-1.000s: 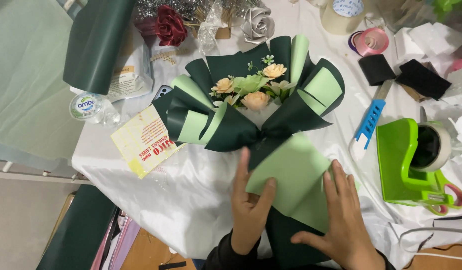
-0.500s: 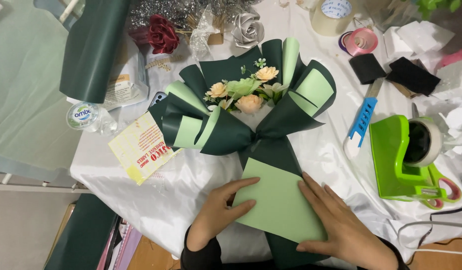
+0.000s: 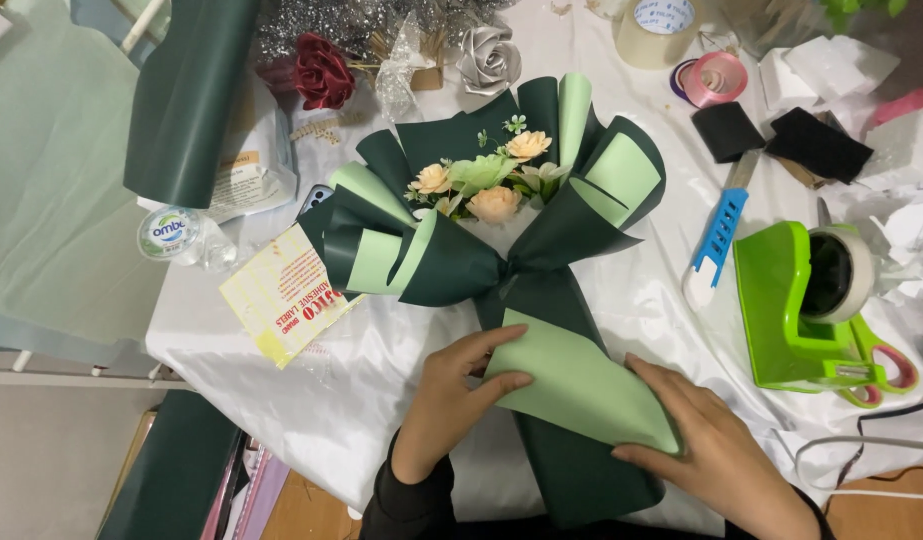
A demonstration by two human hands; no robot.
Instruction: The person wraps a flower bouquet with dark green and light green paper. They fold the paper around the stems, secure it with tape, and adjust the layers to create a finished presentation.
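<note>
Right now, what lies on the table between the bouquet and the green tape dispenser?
In the head view, a blue-handled tool lies on the white cloth between the bouquet and the green tape dispenser.

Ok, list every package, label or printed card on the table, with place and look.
Yellow card: left of bouquet, rectangular, red print.
Round cap label: far left, white, blue and green.
Printed packet: beside dark green roll, white and tan.
Tape roll label: top, round, white.
</note>
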